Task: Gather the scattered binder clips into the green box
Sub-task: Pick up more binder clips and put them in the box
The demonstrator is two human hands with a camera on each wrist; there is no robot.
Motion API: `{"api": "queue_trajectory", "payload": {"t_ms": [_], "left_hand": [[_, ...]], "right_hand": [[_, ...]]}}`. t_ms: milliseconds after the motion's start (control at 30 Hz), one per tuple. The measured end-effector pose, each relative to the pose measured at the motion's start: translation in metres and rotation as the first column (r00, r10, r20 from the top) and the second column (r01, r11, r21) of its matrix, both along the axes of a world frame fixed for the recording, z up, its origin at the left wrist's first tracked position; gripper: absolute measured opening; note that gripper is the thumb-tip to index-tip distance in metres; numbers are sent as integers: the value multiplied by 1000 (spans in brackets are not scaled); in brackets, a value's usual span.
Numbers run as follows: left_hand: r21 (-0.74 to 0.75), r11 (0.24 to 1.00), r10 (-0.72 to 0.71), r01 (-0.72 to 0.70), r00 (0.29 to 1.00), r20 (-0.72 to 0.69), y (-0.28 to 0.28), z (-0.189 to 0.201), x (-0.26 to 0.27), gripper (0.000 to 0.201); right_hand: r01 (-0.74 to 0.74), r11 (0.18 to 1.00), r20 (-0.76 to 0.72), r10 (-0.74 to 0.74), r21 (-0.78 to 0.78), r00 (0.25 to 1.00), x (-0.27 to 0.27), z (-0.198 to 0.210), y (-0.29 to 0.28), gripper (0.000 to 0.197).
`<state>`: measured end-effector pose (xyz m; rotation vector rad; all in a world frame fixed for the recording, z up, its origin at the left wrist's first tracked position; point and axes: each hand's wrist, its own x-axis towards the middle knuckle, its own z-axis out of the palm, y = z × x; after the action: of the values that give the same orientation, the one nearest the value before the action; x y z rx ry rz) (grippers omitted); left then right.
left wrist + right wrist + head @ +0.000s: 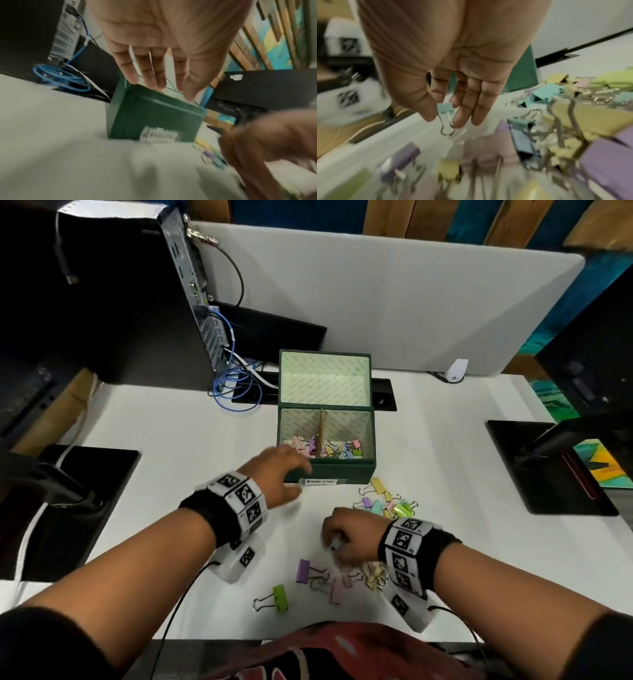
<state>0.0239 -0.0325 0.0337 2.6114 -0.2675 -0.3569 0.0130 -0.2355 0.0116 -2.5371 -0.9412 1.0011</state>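
The green box [356, 472] stands open in the middle of the white desk, lid up, with several pastel binder clips [342, 448] inside. My left hand [294, 474] hovers at its front left corner, fingers [154, 75] straight and empty over the box [154, 116] rim. My right hand [337, 539] pinches a small teal clip [445, 108] between thumb and fingers, just above the desk. One loose pile of clips [387, 501] lies in front of the box's right corner. A second pile [346, 578] lies under my right hand, with a purple clip [304, 571] and a green clip [279, 597] nearby.
A computer tower [137, 285] and tangled blue cables [236, 381] stand at the back left. Black monitor bases sit at the left [68, 508] and right [548, 467]. A grey divider panel [376, 296] closes off the back. The desk's front edge is near the lower clips.
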Motion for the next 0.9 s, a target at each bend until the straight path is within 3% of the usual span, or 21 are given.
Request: {"api": "queue_trajectory", "payload": {"t_ms": [100,167,267,367,467,533,733,900], "left_hand": [[3,975,-216,224,945,-246,-9,-16,-29,36],[67,940,-293,333,896,-333,-18,-31,-45,41],[160,894,-347,419,872,-345,-28,-48,-58,44],[173,889,-352,423,875,-331,-32,-52,-59,39],[155,900,-347,408,884,-313,-34,-51,-58,32],[159,907,-329,390,891,-312,-32,-51,-57,32],[127,956,-232,264,947,-222,-16,-32,-37,37],[60,998,-38,34,997,74,0,9,-4,27]], "right_hand": [[173,976,-30,-171,131,985,11,5,-6,23],[286,934,-62,-279,216,958,17,9,-7,18],[418,852,-85,-413,316,907,29,19,-4,14],[540,716,-72,-572,442,817,47,32,1,14],[588,577,-50,-689,567,723,66,40,3,22],[598,545,-58,-709,588,703,71,40,1,32],[437,754,72,-535,489,842,53,22,-14,26],[103,976,94,-123,190,988,23,12,-21,21]]}}
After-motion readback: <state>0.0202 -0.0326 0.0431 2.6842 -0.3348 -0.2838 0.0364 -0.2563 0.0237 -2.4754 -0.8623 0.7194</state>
